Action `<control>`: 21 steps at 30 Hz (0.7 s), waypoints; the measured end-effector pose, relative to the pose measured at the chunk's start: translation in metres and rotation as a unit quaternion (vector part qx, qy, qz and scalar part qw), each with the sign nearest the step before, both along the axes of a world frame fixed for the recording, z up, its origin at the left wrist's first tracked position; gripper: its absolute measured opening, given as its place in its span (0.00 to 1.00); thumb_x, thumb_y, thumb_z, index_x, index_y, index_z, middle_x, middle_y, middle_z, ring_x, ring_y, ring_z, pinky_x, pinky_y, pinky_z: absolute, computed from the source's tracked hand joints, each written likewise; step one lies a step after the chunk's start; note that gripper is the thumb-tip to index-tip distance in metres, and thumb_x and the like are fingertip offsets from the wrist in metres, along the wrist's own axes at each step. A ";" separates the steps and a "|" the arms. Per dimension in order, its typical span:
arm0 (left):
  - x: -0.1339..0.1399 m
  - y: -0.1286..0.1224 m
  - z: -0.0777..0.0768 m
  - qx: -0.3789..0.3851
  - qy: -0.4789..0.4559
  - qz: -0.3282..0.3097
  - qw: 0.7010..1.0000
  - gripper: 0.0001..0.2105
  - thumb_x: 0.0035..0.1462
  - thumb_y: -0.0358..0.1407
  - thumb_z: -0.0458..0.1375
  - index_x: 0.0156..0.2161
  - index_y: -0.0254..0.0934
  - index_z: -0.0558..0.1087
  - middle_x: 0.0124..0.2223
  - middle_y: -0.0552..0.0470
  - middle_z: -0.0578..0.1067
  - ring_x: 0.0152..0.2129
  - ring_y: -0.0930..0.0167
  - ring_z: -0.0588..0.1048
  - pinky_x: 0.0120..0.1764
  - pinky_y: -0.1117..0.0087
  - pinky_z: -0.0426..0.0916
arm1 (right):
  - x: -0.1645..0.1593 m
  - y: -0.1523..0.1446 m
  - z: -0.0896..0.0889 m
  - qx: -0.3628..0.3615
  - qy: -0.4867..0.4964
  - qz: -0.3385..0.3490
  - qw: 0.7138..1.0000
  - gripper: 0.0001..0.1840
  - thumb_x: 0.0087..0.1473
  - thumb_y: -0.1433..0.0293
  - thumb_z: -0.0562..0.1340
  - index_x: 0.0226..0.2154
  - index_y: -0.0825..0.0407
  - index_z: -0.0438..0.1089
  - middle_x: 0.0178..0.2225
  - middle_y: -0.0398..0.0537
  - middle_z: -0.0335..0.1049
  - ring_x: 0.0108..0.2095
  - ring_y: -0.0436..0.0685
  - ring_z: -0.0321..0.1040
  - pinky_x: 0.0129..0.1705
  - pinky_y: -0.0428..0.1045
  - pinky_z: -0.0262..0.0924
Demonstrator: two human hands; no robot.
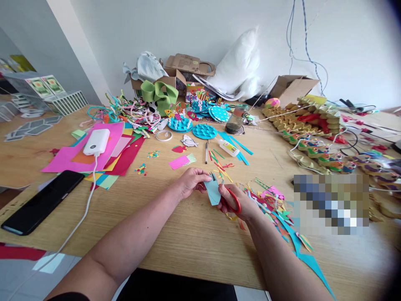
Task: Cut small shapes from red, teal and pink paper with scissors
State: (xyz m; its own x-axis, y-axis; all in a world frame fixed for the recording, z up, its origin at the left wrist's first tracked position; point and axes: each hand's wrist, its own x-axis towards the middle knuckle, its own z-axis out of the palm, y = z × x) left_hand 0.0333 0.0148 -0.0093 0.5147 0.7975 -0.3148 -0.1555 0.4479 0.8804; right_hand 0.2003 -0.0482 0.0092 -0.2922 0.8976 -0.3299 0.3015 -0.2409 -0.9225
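Between my hands, over the middle of the table, is a small piece of light blue paper [213, 194]. My left hand [193, 183] pinches its upper left edge. Wrapped through the handles of red-handled scissors [234, 200] is my right hand [240, 202], and the blades point up and away at the paper. Part of the blades is hidden behind the paper. Just beyond lie a pen [206, 153], a white glue bottle [229, 148], thin coloured paper strips [223, 169] and a pink paper piece [179, 162]. A fish cutout [189, 141] lies farther back.
Paper scraps [282, 217] spread to the right. Coloured sheets [125, 159] carry a white power bank [97, 142], with a phone [44, 200] at left. Behind stand blue dotted discs [204, 131], a jar [237, 119] and pipe cleaners [131, 110]. Egg cartons [300, 121] line the right.
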 end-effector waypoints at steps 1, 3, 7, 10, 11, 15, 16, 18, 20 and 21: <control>0.000 0.000 0.001 0.001 0.001 0.000 1.000 0.12 0.38 0.37 0.66 0.28 0.32 0.72 0.22 0.54 0.72 0.16 0.76 0.69 0.19 0.76 0.60 | 0.000 0.000 0.000 -0.001 -0.004 -0.002 1.000 0.32 0.47 0.41 0.55 0.16 0.53 0.64 0.15 0.44 0.64 0.13 0.46 0.58 0.15 0.42 0.49; 0.000 0.000 0.002 0.002 0.003 -0.002 1.000 0.13 0.38 0.38 0.66 0.28 0.32 0.72 0.21 0.54 0.72 0.16 0.76 0.69 0.19 0.76 0.60 | 0.000 0.000 -0.001 -0.003 -0.011 -0.006 1.000 0.32 0.47 0.41 0.56 0.17 0.54 0.63 0.15 0.44 0.64 0.13 0.46 0.58 0.15 0.42 0.48; 0.000 0.000 0.002 0.005 0.002 -0.002 1.000 0.13 0.37 0.38 0.66 0.28 0.31 0.72 0.22 0.54 0.72 0.16 0.77 0.68 0.19 0.76 0.60 | 0.000 -0.001 -0.001 -0.006 -0.007 -0.017 1.000 0.32 0.44 0.41 0.57 0.17 0.54 0.63 0.15 0.43 0.63 0.13 0.45 0.57 0.15 0.42 0.48; 0.000 0.000 0.001 0.003 0.001 0.000 1.000 0.13 0.37 0.38 0.66 0.28 0.31 0.72 0.22 0.54 0.72 0.16 0.77 0.68 0.19 0.76 0.60 | -0.001 -0.001 0.001 -0.009 -0.001 -0.030 0.999 0.31 0.43 0.41 0.58 0.17 0.53 0.62 0.15 0.42 0.63 0.12 0.45 0.56 0.15 0.42 0.48; 0.000 0.000 0.001 0.002 0.000 -0.001 1.000 0.14 0.37 0.38 0.66 0.28 0.31 0.72 0.22 0.54 0.71 0.16 0.77 0.68 0.19 0.76 0.60 | -0.002 -0.002 0.001 -0.011 0.000 -0.034 0.999 0.31 0.43 0.41 0.58 0.17 0.53 0.62 0.15 0.42 0.63 0.12 0.45 0.56 0.14 0.42 0.47; 0.001 -0.001 0.000 -0.004 -0.008 0.000 1.000 0.14 0.37 0.38 0.66 0.29 0.32 0.71 0.23 0.54 0.71 0.17 0.77 0.68 0.19 0.76 0.61 | -0.004 -0.002 0.004 -0.017 -0.004 -0.038 0.999 0.31 0.44 0.41 0.58 0.17 0.53 0.63 0.14 0.42 0.63 0.12 0.45 0.56 0.14 0.42 0.46; 0.001 -0.001 0.000 -0.005 -0.009 0.002 1.000 0.14 0.37 0.38 0.66 0.29 0.32 0.71 0.23 0.54 0.71 0.17 0.77 0.68 0.19 0.76 0.61 | -0.004 -0.002 0.004 -0.016 -0.006 -0.037 0.999 0.31 0.44 0.41 0.57 0.17 0.53 0.63 0.14 0.42 0.63 0.12 0.45 0.56 0.14 0.43 0.46; 0.002 -0.001 0.000 -0.006 -0.008 0.004 1.000 0.14 0.36 0.38 0.67 0.29 0.32 0.71 0.24 0.54 0.71 0.17 0.77 0.68 0.19 0.76 0.60 | -0.004 -0.002 0.004 -0.013 -0.007 -0.035 0.999 0.31 0.44 0.41 0.57 0.17 0.53 0.62 0.14 0.42 0.63 0.12 0.45 0.56 0.14 0.43 0.47; 0.002 -0.002 0.001 -0.006 -0.008 0.003 1.000 0.14 0.36 0.38 0.67 0.29 0.32 0.71 0.23 0.54 0.71 0.17 0.77 0.68 0.19 0.76 0.60 | -0.004 -0.002 0.004 -0.013 -0.006 -0.033 0.999 0.31 0.45 0.42 0.57 0.17 0.53 0.62 0.14 0.42 0.63 0.12 0.46 0.56 0.15 0.43 0.47; 0.001 -0.002 0.001 -0.006 -0.008 0.001 1.000 0.14 0.36 0.38 0.67 0.29 0.32 0.71 0.23 0.54 0.71 0.17 0.77 0.68 0.19 0.76 0.60 | -0.003 -0.002 0.004 -0.014 -0.006 -0.031 0.999 0.31 0.44 0.42 0.58 0.17 0.53 0.62 0.14 0.42 0.63 0.12 0.46 0.56 0.15 0.43 0.47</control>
